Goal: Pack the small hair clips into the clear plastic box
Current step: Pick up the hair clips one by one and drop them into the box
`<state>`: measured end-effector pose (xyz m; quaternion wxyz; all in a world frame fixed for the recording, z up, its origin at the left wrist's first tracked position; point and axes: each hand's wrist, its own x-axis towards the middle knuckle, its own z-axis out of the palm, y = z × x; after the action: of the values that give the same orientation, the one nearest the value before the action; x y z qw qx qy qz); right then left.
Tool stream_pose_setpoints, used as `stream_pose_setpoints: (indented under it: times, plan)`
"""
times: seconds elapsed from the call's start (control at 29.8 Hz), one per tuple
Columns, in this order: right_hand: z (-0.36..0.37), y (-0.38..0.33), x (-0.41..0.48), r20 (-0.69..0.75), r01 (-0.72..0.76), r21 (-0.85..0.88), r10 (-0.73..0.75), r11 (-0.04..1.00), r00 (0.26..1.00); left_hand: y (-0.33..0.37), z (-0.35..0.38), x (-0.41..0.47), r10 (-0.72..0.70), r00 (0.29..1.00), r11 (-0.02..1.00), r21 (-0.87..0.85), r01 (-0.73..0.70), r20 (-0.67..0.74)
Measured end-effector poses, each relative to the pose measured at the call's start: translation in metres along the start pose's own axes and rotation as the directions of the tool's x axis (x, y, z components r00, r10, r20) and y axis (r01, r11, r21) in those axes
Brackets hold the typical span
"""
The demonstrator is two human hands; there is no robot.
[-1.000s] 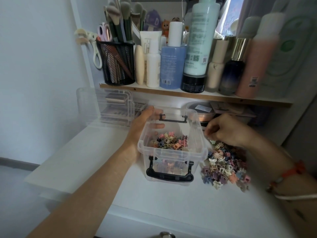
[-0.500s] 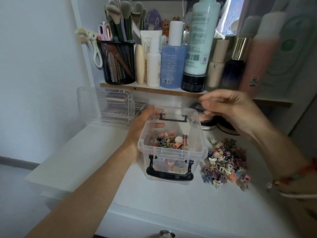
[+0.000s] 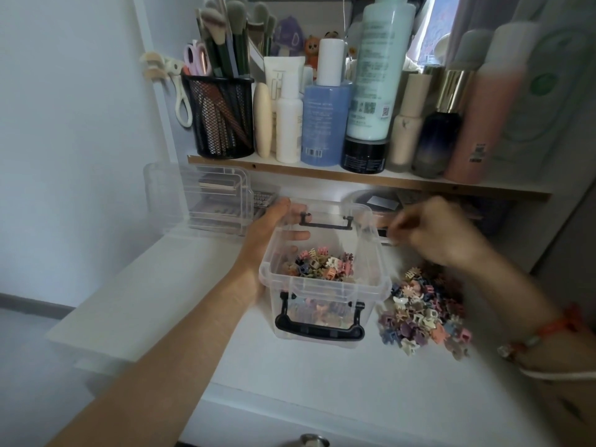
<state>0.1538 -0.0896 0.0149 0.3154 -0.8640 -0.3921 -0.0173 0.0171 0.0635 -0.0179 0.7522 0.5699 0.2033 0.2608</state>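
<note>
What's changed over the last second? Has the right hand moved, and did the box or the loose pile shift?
The right hand rose from the loose pile of clips to above and beyond the clear plastic box, then came back down beside its far right corner; whether its blurred fingers hold a clip is unclear. The left hand kept its grip on the box's left wall. Box and pile stayed put.

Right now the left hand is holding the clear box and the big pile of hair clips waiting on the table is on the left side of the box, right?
Not quite. The left hand does hold the clear box, but the pile of hair clips waiting on the table lies on the right side of the box, under the right hand. The head view shows it.
</note>
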Motion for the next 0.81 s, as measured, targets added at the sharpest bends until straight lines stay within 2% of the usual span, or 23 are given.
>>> stream_pose_setpoints:
  times: [0.03,0.1,0.17,0.27,0.34,0.44,0.5,0.6,0.74,0.81]
  plan:
    - [-0.002,-0.006,0.0,-0.098,0.047,0.171,-0.03,0.984,0.995,0.0,0.0,0.0,-0.001,1.0,1.0,0.005,0.001,0.004]
    - [-0.006,-0.019,-0.004,-0.206,0.178,0.466,-0.089,0.866,0.974,0.0,0.0,-0.001,-0.004,1.0,1.0,0.012,0.004,0.009]
    - [-0.006,-0.028,-0.008,-0.178,0.237,0.553,-0.164,0.799,0.97,0.0,0.0,-0.001,-0.012,1.0,1.0,0.005,0.012,0.007]
    - [-0.006,-0.026,-0.007,-0.101,0.201,0.468,-0.174,0.861,0.979,0.0,0.0,0.0,-0.001,1.0,1.0,0.0,0.001,0.01]
    - [-0.012,-0.016,-0.005,-0.013,0.103,0.29,-0.104,0.951,0.995,0.0,0.0,0.001,0.017,1.0,1.0,0.003,-0.017,0.005]
    - [-0.019,0.001,-0.005,0.279,0.001,-0.044,0.011,0.999,0.96,0.0,0.001,0.001,0.04,0.999,0.999,0.014,-0.04,0.003]
    - [-0.02,0.005,-0.007,0.412,-0.003,-0.151,0.066,0.989,0.909,0.0,0.001,0.0,0.04,0.999,0.999,0.004,-0.04,0.001]
    - [-0.02,0.005,-0.008,0.456,0.013,-0.209,0.086,0.978,0.886,0.0,0.001,0.0,0.043,0.999,0.999,-0.001,-0.043,-0.006]
    - [-0.014,0.005,-0.008,0.446,0.049,-0.239,0.065,0.97,0.893,-0.001,0.0,0.002,0.042,0.999,0.999,0.021,-0.042,-0.01]
    - [-0.013,0.003,-0.007,0.419,0.064,-0.189,0.022,0.98,0.908,-0.001,0.0,0.003,0.035,0.999,0.999,0.017,-0.035,-0.007]
